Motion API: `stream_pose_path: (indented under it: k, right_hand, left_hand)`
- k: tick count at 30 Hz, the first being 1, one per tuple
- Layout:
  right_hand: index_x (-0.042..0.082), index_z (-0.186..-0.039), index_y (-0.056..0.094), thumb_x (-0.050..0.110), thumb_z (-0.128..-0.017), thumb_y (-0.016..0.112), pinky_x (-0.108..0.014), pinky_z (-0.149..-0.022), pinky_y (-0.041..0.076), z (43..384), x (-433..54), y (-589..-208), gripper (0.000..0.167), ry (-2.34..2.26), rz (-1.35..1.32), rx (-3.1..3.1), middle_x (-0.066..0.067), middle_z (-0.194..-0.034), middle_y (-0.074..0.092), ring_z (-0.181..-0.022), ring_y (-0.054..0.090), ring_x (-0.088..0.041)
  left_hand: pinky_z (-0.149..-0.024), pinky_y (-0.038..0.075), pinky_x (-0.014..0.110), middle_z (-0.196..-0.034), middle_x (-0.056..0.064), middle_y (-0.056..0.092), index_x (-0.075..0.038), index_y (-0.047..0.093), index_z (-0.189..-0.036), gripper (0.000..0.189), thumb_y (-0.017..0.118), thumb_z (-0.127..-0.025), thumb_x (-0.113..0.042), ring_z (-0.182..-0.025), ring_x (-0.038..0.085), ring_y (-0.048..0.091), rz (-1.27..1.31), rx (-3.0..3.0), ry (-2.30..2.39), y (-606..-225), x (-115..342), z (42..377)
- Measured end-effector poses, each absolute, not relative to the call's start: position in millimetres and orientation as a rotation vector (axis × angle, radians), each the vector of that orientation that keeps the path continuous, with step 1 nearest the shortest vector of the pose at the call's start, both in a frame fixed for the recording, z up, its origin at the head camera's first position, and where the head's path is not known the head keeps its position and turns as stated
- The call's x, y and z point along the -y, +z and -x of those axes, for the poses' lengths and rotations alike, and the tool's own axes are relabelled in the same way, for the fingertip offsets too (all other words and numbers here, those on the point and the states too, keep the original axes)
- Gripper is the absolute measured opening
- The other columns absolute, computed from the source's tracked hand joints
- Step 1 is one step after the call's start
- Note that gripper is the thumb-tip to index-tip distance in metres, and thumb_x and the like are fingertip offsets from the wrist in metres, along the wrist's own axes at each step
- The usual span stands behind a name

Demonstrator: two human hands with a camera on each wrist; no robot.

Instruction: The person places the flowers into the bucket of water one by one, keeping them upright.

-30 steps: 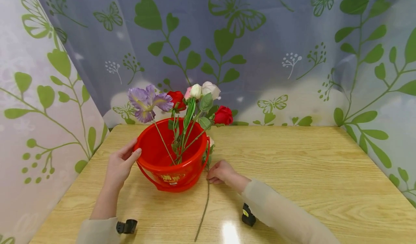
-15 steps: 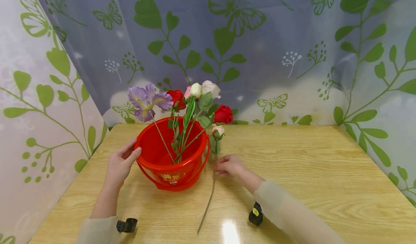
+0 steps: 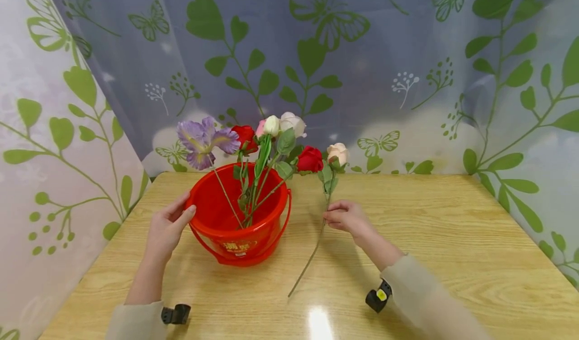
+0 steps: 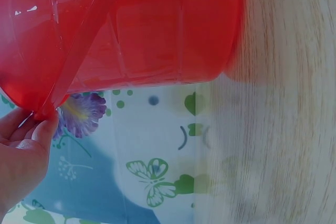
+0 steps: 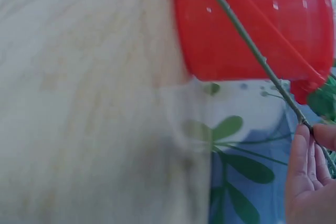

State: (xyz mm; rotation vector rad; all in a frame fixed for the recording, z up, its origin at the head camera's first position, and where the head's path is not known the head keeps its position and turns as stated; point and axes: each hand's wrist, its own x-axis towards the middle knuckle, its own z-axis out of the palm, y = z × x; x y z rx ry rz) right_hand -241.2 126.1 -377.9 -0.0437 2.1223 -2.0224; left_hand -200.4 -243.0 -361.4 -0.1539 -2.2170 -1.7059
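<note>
My left hand grips the left rim of a red plastic bucket, thumb on the near side; the left wrist view shows this hand pinching the rim near the handle's end. Right of the bucket, my right hand pinches the stem of a peach rose between thumb and fingers. The rose is held up and tilted, its stem's lower end pointing down toward me. In the right wrist view the stem crosses in front of the bucket. Inside the bucket stand a purple iris, red roses and pale blooms.
The bucket stands on a wood-grain table. A patterned curtain with leaves and butterflies hangs behind the table's far edge, and similar cloth covers both sides. Black wrist cameras sit on both wrists.
My right hand has moved right and away from me with the peach rose, bringing its bloom out from behind the bucket and up beside the red rose. The left hand stays on the rim.
</note>
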Motion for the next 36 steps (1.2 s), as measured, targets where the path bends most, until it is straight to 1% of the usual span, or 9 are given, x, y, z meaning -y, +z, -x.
stream_pose_path:
  k: [4, 8, 12, 17, 22, 26, 32, 36]
  right_hand:
    - [-0.009, -0.094, 0.05, -0.002, -0.082, 0.056, -0.022, -0.062, 0.051, 241.1, -136.5, -364.6, 0.015, -2.066, 0.069, -2.121, -0.005, -0.076, 0.061, -0.066, 0.059, -0.011]
    - [-0.006, -0.091, 0.051, -0.003, -0.082, 0.056, -0.021, -0.063, 0.051, 240.1, -143.7, -351.4, 0.01, -2.128, 0.097, -2.083, -0.001, -0.073, 0.06, -0.066, 0.059, -0.011]
    - [-0.002, -0.089, 0.051, -0.003, -0.083, 0.056, -0.023, -0.065, 0.051, 237.4, -148.8, -338.1, 0.008, -2.179, 0.116, -2.05, -0.002, -0.076, 0.06, -0.068, 0.059, -0.011]
    - [-0.003, -0.091, 0.05, -0.003, -0.083, 0.056, -0.023, -0.068, 0.051, 233.3, -150.8, -319.0, 0.01, -2.238, 0.16, -2.029, -0.003, -0.079, 0.059, -0.071, 0.059, -0.011]
    - [0.0, -0.087, 0.052, -0.006, -0.083, 0.054, -0.022, -0.067, 0.051, 227.5, -148.2, -297.0, 0.007, -2.325, 0.23, -1.968, -0.004, -0.078, 0.059, -0.07, 0.059, -0.011]
    - [0.004, -0.081, 0.054, -0.007, -0.083, 0.054, -0.022, -0.066, 0.051, 223.3, -144.3, -279.5, 0.011, -2.43, 0.268, -1.881, -0.003, -0.074, 0.059, -0.068, 0.059, -0.012]
    - [0.005, -0.081, 0.055, -0.003, -0.081, 0.06, -0.023, -0.068, 0.051, 220.6, -134.8, -259.4, 0.009, -2.576, 0.277, -1.767, -0.004, -0.075, 0.057, -0.069, 0.058, -0.014]
    - [0.002, -0.082, 0.054, -0.004, -0.079, 0.062, -0.024, -0.068, 0.051, 222.2, -122.3, -249.6, 0.01, -2.692, 0.273, -1.73, -0.005, -0.075, 0.057, -0.069, 0.058, -0.015]
  left_hand:
    - [-0.078, 0.042, 0.011, -0.126, 0.029, 0.04, 0.011, 0.041, -0.126, 0.047, 0.057, -0.086, -0.009, -0.099, -0.006, 0.048, 0.16, 2.209, -1.712, -361.1, 243.1, 200.7]
    - [-0.078, 0.042, 0.011, -0.126, 0.028, 0.04, 0.011, 0.041, -0.126, 0.047, 0.057, -0.086, -0.009, -0.099, -0.005, 0.048, 0.169, 2.208, -1.71, -361.4, 243.1, 200.9]
    - [-0.078, 0.042, 0.011, -0.125, 0.028, 0.041, 0.011, 0.041, -0.126, 0.047, 0.057, -0.086, -0.009, -0.1, -0.005, 0.048, 0.168, 2.209, -1.704, -361.8, 243.0, 201.1]
    - [-0.078, 0.042, 0.011, -0.125, 0.028, 0.041, 0.011, 0.041, -0.125, 0.046, 0.057, -0.086, -0.008, -0.099, -0.006, 0.048, 0.163, 2.2, -1.71, -361.5, 242.7, 200.7]
    - [-0.078, 0.042, 0.011, -0.126, 0.027, 0.041, 0.011, 0.041, -0.125, 0.046, 0.057, -0.086, -0.007, -0.099, -0.005, 0.048, 0.165, 2.198, -1.721, -360.7, 242.4, 199.9]
    - [-0.079, 0.041, 0.011, -0.126, 0.028, 0.04, 0.011, 0.04, -0.126, 0.047, 0.057, -0.087, -0.009, -0.102, -0.002, 0.047, 0.173, 2.208, -1.711, -360.6, 243.1, 200.3]
    - [-0.079, 0.042, 0.011, -0.128, 0.026, 0.04, 0.01, 0.04, -0.127, 0.047, 0.056, -0.087, -0.008, -0.104, -0.001, 0.047, 0.151, 2.216, -1.727, -359.7, 242.6, 200.1]
    - [-0.079, 0.041, 0.011, -0.129, 0.023, 0.04, 0.009, 0.04, -0.128, 0.047, 0.056, -0.087, -0.007, -0.108, 0.005, 0.046, 0.121, 2.238, -1.736, -359.2, 242.2, 199.3]
